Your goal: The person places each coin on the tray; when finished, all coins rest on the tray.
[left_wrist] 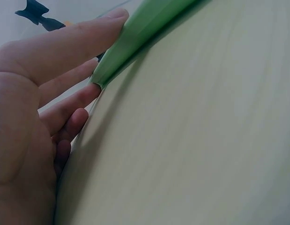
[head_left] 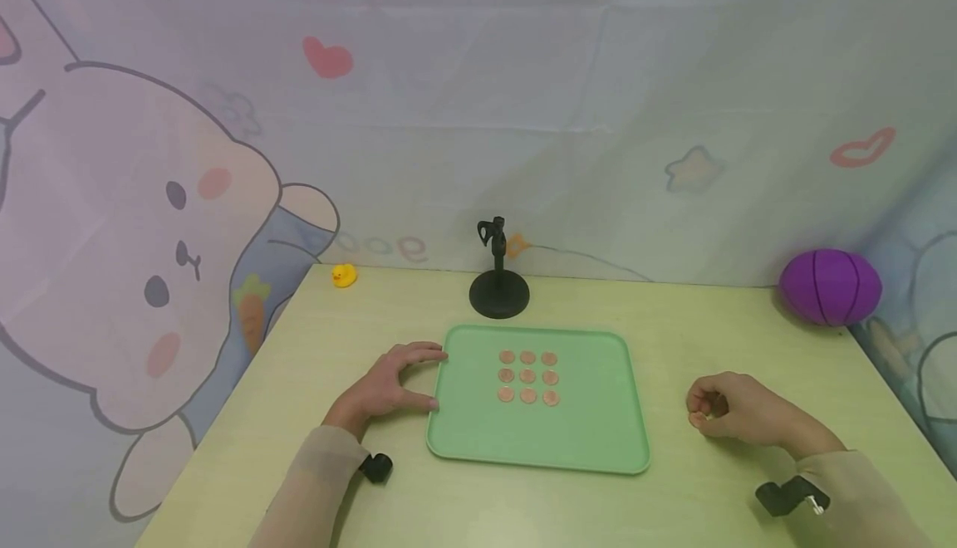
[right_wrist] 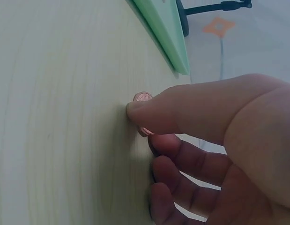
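Note:
In the head view, a light green tray lies on the table with several copper coins set out in three rows of three. My left hand is at the tray's left side, thumb and fingers spread and touching its rim. The left wrist view shows the thumb along the green rim, other fingertips close below. Right of the tray, my right hand is low over the table. It pinches a copper coin between thumb and fingers, the thumb covering the coin's middle.
Behind the tray stands a small black stand with a round base. A yellow toy duck sits at the back left corner, and a purple ball at the back right. A printed cloth hangs behind the table.

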Demonstrator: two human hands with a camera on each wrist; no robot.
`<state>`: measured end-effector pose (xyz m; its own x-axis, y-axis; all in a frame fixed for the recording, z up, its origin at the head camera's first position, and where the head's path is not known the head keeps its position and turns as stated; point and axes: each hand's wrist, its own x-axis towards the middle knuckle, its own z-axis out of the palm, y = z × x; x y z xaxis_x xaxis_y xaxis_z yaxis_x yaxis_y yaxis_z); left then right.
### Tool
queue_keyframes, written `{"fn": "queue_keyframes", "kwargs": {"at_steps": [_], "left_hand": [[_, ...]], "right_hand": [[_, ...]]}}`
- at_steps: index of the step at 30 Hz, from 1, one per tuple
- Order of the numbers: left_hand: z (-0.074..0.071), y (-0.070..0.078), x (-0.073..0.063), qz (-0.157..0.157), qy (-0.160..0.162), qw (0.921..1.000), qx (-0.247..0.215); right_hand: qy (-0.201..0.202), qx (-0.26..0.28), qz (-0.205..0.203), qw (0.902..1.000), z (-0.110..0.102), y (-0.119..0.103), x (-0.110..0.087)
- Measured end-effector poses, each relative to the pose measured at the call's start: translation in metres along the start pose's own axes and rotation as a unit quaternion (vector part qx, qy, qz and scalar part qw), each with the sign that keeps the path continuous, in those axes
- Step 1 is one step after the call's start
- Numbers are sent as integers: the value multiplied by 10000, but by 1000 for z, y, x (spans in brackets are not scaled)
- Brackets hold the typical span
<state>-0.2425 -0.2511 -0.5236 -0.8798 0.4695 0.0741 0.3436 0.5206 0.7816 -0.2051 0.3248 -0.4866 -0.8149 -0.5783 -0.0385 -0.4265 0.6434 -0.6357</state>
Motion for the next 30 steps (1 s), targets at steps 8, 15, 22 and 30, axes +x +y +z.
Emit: {"fn": "queue_keyframes", "kwargs": {"at_steps": [8, 15, 22, 30], "left_hand": [[-1, 2, 0, 8, -5, 10000, 48], [-1, 5, -1, 18, 5, 10000, 70], [0, 3, -1, -65, -22, 10000, 14], [0, 1, 0, -48, -14, 10000, 21]], "right_hand": [[74, -105, -68, 9999, 0, 1, 1], [126, -53, -102, 9999, 2, -4, 1], [143, 92, 34, 9998, 3, -8, 2], [229, 73, 41, 9997, 4, -7, 0]]}}
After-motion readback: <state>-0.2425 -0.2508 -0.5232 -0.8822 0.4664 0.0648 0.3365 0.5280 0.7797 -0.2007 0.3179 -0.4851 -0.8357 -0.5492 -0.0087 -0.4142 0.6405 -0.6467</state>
